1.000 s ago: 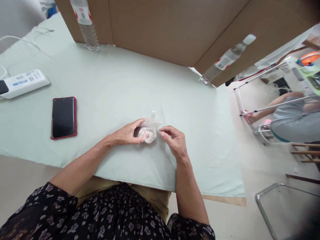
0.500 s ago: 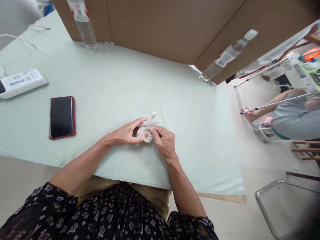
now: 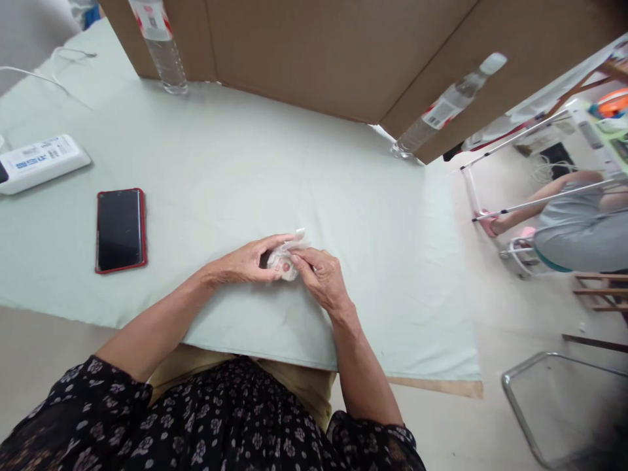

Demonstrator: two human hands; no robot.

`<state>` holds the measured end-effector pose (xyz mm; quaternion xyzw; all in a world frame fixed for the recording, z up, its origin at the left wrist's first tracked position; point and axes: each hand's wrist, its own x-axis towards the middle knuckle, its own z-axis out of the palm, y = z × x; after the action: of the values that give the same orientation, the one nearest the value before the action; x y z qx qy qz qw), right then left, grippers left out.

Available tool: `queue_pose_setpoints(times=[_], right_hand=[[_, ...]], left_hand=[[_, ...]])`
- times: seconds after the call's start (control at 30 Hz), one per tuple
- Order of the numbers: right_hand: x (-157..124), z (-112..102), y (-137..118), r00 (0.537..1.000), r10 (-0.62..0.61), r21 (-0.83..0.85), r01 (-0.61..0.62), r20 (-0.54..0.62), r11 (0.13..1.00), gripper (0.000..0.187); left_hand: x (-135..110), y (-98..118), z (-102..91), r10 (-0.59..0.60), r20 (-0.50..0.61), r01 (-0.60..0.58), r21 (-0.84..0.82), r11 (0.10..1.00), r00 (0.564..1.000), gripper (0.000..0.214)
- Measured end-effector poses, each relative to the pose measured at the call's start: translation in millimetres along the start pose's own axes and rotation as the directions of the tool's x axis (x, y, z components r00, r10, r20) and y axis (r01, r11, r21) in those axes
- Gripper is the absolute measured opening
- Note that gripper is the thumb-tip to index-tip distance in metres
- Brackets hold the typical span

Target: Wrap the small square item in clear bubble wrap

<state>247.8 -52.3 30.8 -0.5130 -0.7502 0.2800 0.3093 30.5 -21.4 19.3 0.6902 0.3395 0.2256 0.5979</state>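
A small round packet in white paper (image 3: pixel 284 266), with a reddish-brown round mark on top, lies near the front edge of the table. What is inside the paper cannot be made out. My left hand (image 3: pixel 252 259) curls round its left side, thumb in front and fingers behind. From the right, my right hand (image 3: pixel 318 271) pinches the loose paper between thumb and forefinger. A crumpled flap of the wrapper (image 3: pixel 298 238) sticks up behind the packet, between both hands.
Left of my hands lies a phone in a red case (image 3: pixel 120 230), and beyond it a white power strip (image 3: pixel 44 163). Two water bottles (image 3: pixel 167 59) (image 3: pixel 441 114) stand against a cardboard panel (image 3: pixel 304 59). Another person's leg (image 3: pixel 534 199) shows at the right, near a metal-framed chair (image 3: pixel 520 399).
The raised paper flap has folded lower and leans closer to my left fingertips. My right fingers have shifted slightly left over the packet. The view has moved a little.
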Motion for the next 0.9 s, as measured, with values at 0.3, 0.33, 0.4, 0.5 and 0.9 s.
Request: queue_pose_setpoints(times=[0.3, 0.33, 0.4, 0.5, 0.9], right_hand=[[-10.1, -14.9, 8.4, 0.99, 0.067, 0.162, -0.047, -0.124, 0.986, 0.041], [-10.5, -19.1, 11.8, 0.99, 0.078, 0.188, -0.055, -0.115, 0.981, 0.051], [-10.0, -23.3, 17.9, 0.995, 0.09, 0.219, -0.077, -0.049, 0.973, 0.073], [-7.4, -16.4, 21.6, 0.992, 0.091, 0.249, -0.111, 0.089, 0.962, 0.087], [-5.8, 9.7, 18.1, 0.961, 0.248, 0.508, -0.275, 0.122, 0.817, 0.051]], left_hand=[[2.5, 9.2, 0.2, -0.023, 0.015, 0.024, -0.067, 0.997, 1.0, 0.082], [2.7, 9.1, 0.0, -0.022, 0.011, 0.023, -0.063, 0.998, 1.0, 0.083], [3.0, 7.5, -0.4, -0.02, 0.003, 0.02, -0.055, 0.998, 1.0, 0.084], [3.3, 2.6, -0.9, -0.015, 0.005, 0.016, -0.065, 0.998, 1.0, 0.084], [2.8, 9.3, 2.5, -0.077, -0.093, 0.056, -0.212, 0.976, 0.993, 0.049]])
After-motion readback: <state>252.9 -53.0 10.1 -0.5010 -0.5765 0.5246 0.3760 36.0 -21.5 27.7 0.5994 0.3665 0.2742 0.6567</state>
